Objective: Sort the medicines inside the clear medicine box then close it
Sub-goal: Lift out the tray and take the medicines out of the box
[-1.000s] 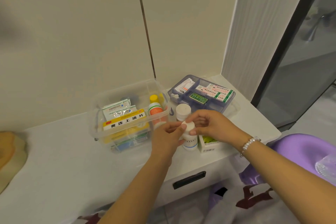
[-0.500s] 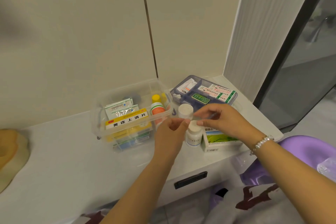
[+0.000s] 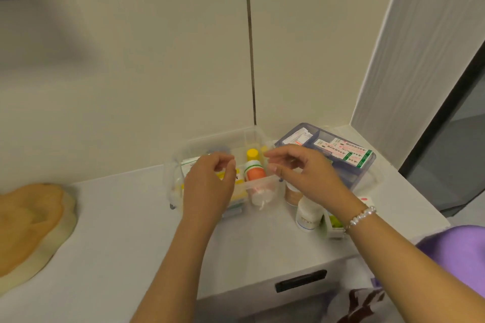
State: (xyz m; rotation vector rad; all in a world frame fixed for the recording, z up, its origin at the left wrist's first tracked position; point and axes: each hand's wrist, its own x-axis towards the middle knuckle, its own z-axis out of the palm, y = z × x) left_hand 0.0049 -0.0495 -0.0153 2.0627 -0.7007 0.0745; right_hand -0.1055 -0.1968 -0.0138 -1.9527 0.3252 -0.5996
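the clear medicine box (image 3: 262, 187) sits open on the white desk (image 3: 118, 231) against the wall, placed so its open top faces the person and both arms can reach in from the front. inside it, an orange bottle (image 3: 255, 172) with a white cap and a yellow-capped bottle (image 3: 252, 155) stand upright in the right part, while flat packets and a yellow-labelled carton (image 3: 237, 177) fill the left part; keeping tall bottles apart from flat packs looks like the sorting in hand. just right of the box lies a tinted tray (image 3: 351, 176) carrying more packets, probably the box's insert or lid, left aside so the main compartment is reachable. 2 white bottles (image 3: 308, 214) and a small carton (image 3: 334, 225) wait on the desk by the right wrist, so the sorting seems unfinished and closing is some way off.

the left hand (image 3: 210, 186) hovers over the left part of the box, palm down, fingers loosely curled, and it holds nothing that shows. the right hand (image 3: 304, 173) reaches in from the right above the box's right rim, thumb and forefinger close together as if pinching; whether something small sits between them i cannot tell. both forearms angle inward, so the 2 hands near each other over the orange bottle without touching it.
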